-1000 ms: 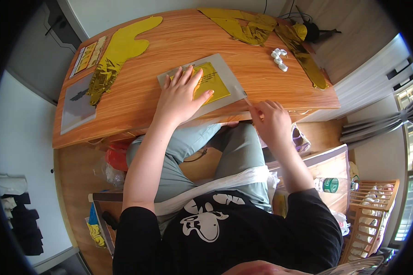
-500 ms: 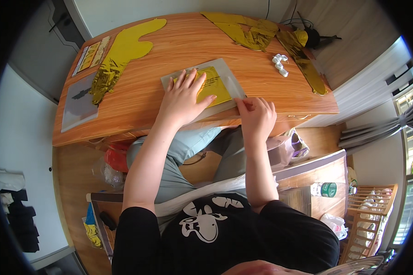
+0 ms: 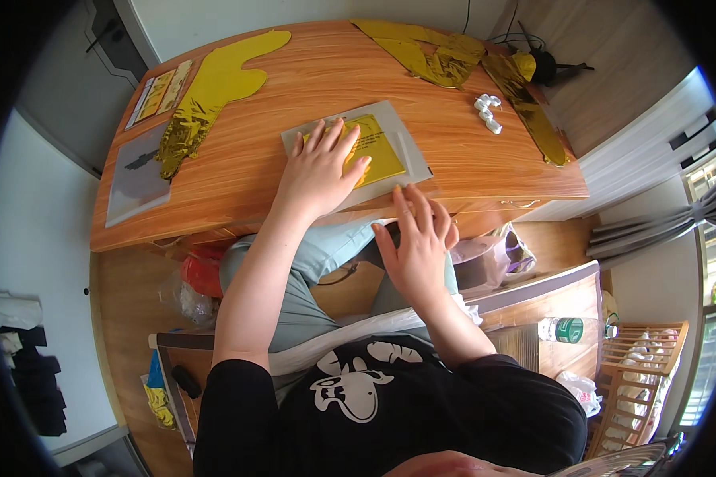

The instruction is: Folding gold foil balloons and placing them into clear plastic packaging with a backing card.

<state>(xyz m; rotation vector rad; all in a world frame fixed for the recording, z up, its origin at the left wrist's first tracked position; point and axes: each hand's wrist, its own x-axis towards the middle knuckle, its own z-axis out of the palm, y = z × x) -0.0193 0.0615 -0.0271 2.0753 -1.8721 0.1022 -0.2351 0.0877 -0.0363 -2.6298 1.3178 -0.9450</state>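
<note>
My left hand (image 3: 317, 173) lies flat with fingers spread over a folded gold foil packet (image 3: 383, 157) that bears dark print. The packet is in or on a frosted plastic bag (image 3: 413, 165) near the table's front edge; I cannot tell which. Apart from the bag, my right hand (image 3: 418, 248) hovers by its lower right corner and the table edge, fingers loosely apart, holding nothing. Farther left stretches a gold foil balloon (image 3: 224, 75), uninflated. At its lower end lies another frosted bag (image 3: 135, 195) with a dark mark.
More flat gold foil (image 3: 410, 52) lies at the back, with another strip (image 3: 537, 119) on the right. Nearby sit several white curled pieces (image 3: 488, 113). A printed card (image 3: 157, 94) is at the far left. Dark cables (image 3: 542, 65) bunch in the back right corner.
My right hand has let go of the bag's right corner, drawn back toward me and left, and opened its fingers. My left hand stays pressed on the packet.
</note>
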